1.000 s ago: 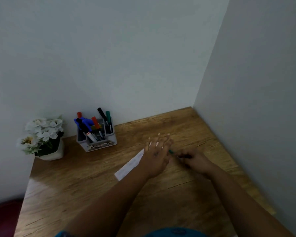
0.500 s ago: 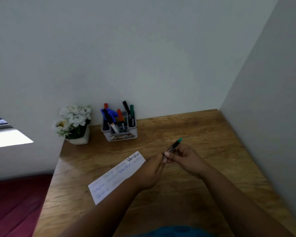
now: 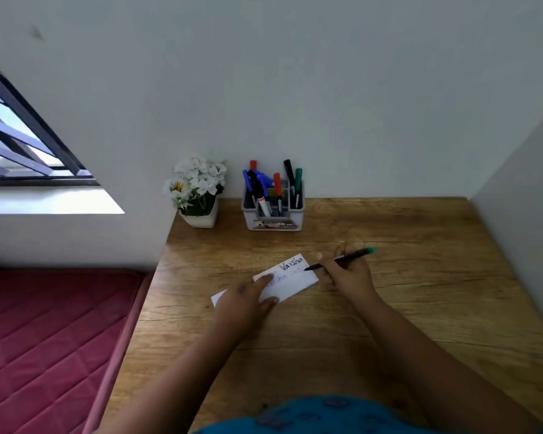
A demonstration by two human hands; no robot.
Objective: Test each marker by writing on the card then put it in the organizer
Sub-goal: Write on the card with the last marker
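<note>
Right hand is gripping a marker, fingers curled round the lower barrel in a writing hold. The marker is lying at a low slant: green back end pointing toward 2 o'clock, tip sitting on the card near its right edge, at the faint coloured scribble under the black word "Varsha".

Left hand is pressing down on the card's left half. Fingers are fairly straight and spread, index finger lying along the card's far edge, thumb on the near edge; nothing gripped. A corner of the card is sticking out at 9 o'clock of that hand.

The card is lying flat on the wooden desk, long axis running from 8 toward 2 o'clock, roughly mid-desk. It is showing a few lines of handwriting, the lower ones too faint to read.

The organizer, a grey tub, is standing at 12 o'clock from the card, against the back wall and well apart from both hands. It is holding a bunch of markers with red, blue, black and green caps, leaning at mixed angles. A white pot of white flowers is sitting at 9 o'clock of the organizer, at the desk's back-left corner.

A red quilted mattress is lying at 9 o'clock beyond the desk edge, a barred window above it.
</note>
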